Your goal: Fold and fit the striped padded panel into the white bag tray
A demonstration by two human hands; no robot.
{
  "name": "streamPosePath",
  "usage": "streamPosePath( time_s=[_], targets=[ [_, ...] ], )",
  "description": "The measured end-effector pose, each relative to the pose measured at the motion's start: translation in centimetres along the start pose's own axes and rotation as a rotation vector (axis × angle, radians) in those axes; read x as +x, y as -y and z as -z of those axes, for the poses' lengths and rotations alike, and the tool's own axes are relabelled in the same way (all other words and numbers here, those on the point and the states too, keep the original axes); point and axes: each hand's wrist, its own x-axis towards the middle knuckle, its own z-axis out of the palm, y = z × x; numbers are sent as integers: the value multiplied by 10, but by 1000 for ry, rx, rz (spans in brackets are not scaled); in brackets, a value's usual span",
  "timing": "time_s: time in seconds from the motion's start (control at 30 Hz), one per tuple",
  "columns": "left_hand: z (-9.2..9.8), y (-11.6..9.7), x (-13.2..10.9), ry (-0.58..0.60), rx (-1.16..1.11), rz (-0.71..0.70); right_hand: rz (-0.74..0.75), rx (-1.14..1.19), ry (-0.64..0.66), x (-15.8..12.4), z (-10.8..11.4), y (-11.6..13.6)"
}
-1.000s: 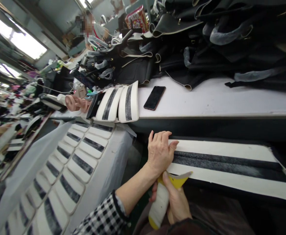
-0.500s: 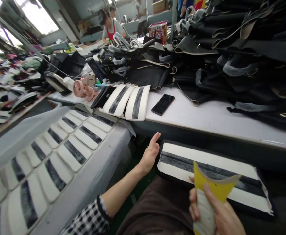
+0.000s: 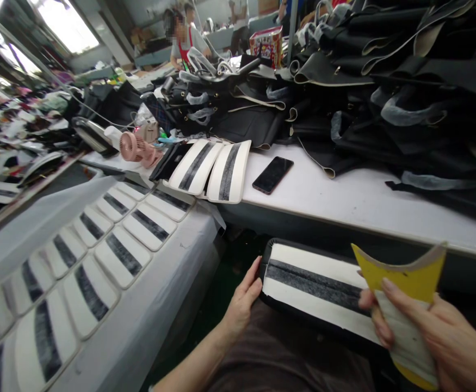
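Observation:
A white padded panel with a dark grey stripe [image 3: 311,280] lies across my lap, below the table edge. My left hand [image 3: 242,299] grips its left end, thumb on top and fingers curled under the edge. My right hand [image 3: 433,340] is closed on a yellow scraper [image 3: 405,283] with a white-wrapped handle, held over the panel's right end. The scraper's curved yellow blade points up.
A grey worktable [image 3: 344,196] carries a black phone [image 3: 272,175], two more striped panels [image 3: 213,170] and heaps of black leather pieces [image 3: 384,87]. Several striped panels [image 3: 111,245] lie in rows on a lower white surface at left. A pink fan [image 3: 134,147] stands behind. People work far back.
My left hand went from lying flat on the panel's end to gripping its edge. My right hand moved the scraper to the right and raised it. The view lifted and shifted.

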Motion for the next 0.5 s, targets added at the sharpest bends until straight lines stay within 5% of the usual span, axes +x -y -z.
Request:
streamPosePath(
  time_s=[0.3,0.5],
  targets=[
    [-18,10,8,-73,302,-286,-38,194,-91,-25,-26,-10],
    [-20,4,15,-3,-46,-99,46,-40,-113,-14,6,-2]
  ],
)
